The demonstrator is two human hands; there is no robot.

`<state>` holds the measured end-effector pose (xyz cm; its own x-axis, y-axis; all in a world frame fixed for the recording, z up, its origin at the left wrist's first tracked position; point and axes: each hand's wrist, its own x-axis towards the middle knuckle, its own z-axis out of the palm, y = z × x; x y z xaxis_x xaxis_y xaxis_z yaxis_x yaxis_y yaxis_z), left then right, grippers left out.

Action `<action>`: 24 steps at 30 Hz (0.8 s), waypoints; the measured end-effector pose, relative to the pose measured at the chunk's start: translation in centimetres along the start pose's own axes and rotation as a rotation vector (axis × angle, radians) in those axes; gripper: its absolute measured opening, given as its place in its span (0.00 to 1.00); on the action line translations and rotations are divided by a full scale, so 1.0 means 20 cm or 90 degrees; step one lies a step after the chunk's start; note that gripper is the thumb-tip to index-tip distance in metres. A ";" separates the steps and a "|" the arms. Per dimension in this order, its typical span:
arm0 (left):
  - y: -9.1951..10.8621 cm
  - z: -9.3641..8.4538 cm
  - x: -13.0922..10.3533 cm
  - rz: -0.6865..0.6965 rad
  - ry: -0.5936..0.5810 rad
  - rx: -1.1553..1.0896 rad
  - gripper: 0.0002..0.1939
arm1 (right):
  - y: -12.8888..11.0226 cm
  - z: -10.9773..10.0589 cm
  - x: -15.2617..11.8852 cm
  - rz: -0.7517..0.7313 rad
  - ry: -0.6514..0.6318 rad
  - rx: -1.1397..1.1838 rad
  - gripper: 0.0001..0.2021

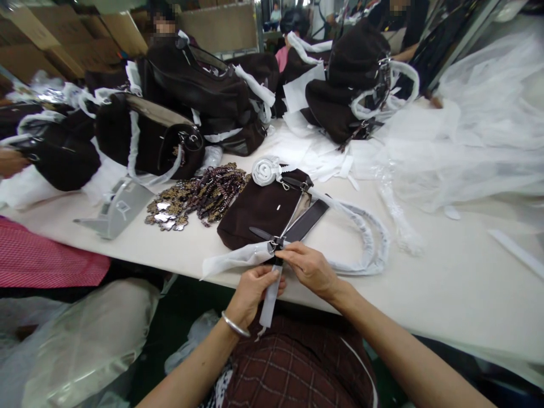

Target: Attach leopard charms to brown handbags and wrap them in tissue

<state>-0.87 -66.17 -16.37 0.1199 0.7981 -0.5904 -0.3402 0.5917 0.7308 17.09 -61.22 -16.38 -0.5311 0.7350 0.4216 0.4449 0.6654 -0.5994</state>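
A small dark brown handbag (pixel 259 209) lies on its side on the white table, its zipped opening facing right. White-wrapped handles (pixel 376 241) loop out to the right, and a rolled wrapped strap (pixel 264 171) rests on its upper edge. At the near corner, my left hand (pixel 257 286) pinches a strap wrapped in white paper (pixel 268 303) that hangs over the table edge. My right hand (pixel 308 266) is closed at the metal ring and strap end by that corner; its fingertips partly hide what they grip. Another white paper wrap (pixel 238 258) sticks out to the left.
Left of the bag lies a heap of metallic charms and patterned cords (pixel 199 195), beside a clear plastic stand (pixel 117 207). Larger dark bags (pixel 204 85) are piled behind. White sheets and plastic wrapping (pixel 459 141) cover the right side. A co-worker's hand (pixel 12 162) shows at far left.
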 end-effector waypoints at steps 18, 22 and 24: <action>0.04 -0.03 0.00 -0.037 -0.020 -0.006 0.20 | 0.08 -0.14 0.26 -0.236 -0.245 -0.181 0.09; 0.04 -0.03 0.00 -0.030 -0.027 -0.020 0.18 | 0.08 -0.13 0.28 -0.299 -0.300 -0.182 0.09; 0.04 -0.03 0.01 -0.014 -0.009 -0.001 0.18 | 0.07 -0.13 0.31 -0.319 -0.340 -0.198 0.08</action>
<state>-1.66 -65.68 -16.10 0.1411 0.7862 -0.6016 -0.3380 0.6095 0.7171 16.28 -55.47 -12.82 -0.9600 0.2292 0.1606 0.2010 0.9639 -0.1744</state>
